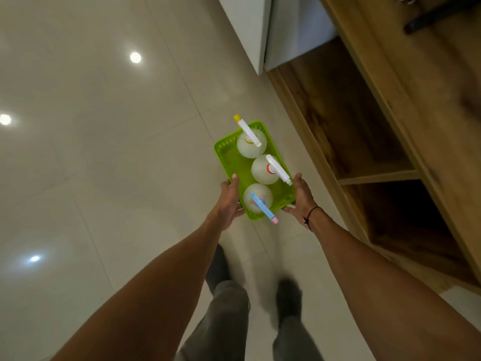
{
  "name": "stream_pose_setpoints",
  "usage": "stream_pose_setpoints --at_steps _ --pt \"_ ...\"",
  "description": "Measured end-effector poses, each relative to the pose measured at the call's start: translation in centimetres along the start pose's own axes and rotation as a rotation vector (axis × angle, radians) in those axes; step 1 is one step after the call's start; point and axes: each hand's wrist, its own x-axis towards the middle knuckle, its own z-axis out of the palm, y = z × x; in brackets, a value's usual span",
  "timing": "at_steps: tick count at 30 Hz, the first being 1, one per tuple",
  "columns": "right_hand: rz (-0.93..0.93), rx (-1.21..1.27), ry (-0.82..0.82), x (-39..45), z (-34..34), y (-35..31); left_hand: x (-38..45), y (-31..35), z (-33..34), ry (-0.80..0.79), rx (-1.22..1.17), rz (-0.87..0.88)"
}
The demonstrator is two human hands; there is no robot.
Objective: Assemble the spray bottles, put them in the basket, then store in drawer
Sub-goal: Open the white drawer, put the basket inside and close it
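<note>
A lime-green plastic basket (229, 162) is carried above the floor, gripped on both long sides. My left hand (229, 201) clasps its left side, and my right hand (299, 199) holds the right side near the near corner. Three translucent spray bottles stand upright inside. The far one (256, 149) has a white head with a yellow nozzle. A white sprayer with a red collar tops the middle bottle (260, 170). The nearest bottle (253, 198) carries a blue sprayer with a pink tip.
A wooden cabinet (406, 173) with open, dark compartments runs along the right. A white cabinet panel (247, 29) stands at the top. Glossy beige floor tiles (104, 152) spread out to the left. My legs and dark shoes (286, 295) show below.
</note>
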Motion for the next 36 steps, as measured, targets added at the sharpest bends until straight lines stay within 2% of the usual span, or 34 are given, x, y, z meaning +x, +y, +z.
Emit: stream_pose_setpoints --at_steps 15,29,32,36 --pt "0.06 -0.156 -0.082 12.1 1.0 -5.7 11.1 2.8 2.3 0.07 -0.125 -0.025" --pt "0.109 -0.237 -0.104 16.2 1.1 -5.9 13.8 3.7 2.4 0.073 -0.064 -0.022" --pt "0.131 -0.324 -0.113 15.9 1.1 -6.4 13.5 3.8 2.7 0.07 -0.08 -0.035" --pt "0.082 -0.571 -0.107 15.4 0.8 -7.8 12.3 4.9 3.6 0.131 -0.039 -0.01"
